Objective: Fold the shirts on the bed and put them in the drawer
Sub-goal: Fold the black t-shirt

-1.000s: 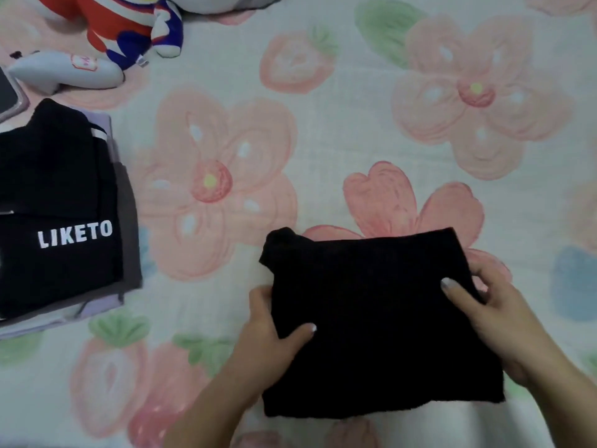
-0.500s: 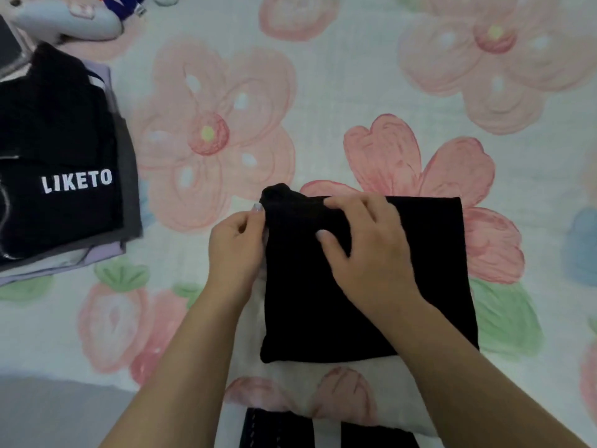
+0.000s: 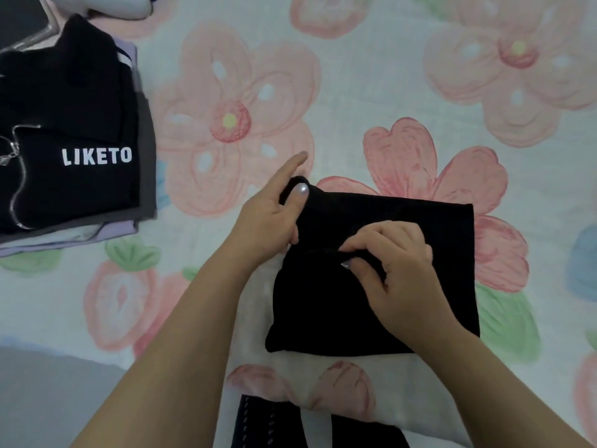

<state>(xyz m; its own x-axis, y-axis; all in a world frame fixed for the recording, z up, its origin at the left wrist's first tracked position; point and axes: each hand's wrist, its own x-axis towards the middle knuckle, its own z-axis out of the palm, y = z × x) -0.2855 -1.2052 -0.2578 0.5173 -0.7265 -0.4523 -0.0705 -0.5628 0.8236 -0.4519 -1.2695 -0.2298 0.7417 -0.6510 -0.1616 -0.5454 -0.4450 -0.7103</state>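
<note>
A black shirt, folded into a rough square, lies on the flowered bedsheet in front of me. My left hand holds its top left corner, thumb on top of the cloth and index finger stretched out past the edge. My right hand sits on the middle of the shirt, with fingers and thumb curled and pinching a ridge of black fabric. A stack of folded shirts lies at the left, the top one black with white "LIKETO" lettering and a zipper.
A phone in a clear case and part of a plush toy lie at the top left. Dark clothing shows at the bottom edge. The bed's edge and grey floor are at the lower left.
My right hand slid from the shirt's right edge to its middle and now pinches a fold. My left hand moved up from the shirt's left side to the top left corner.
</note>
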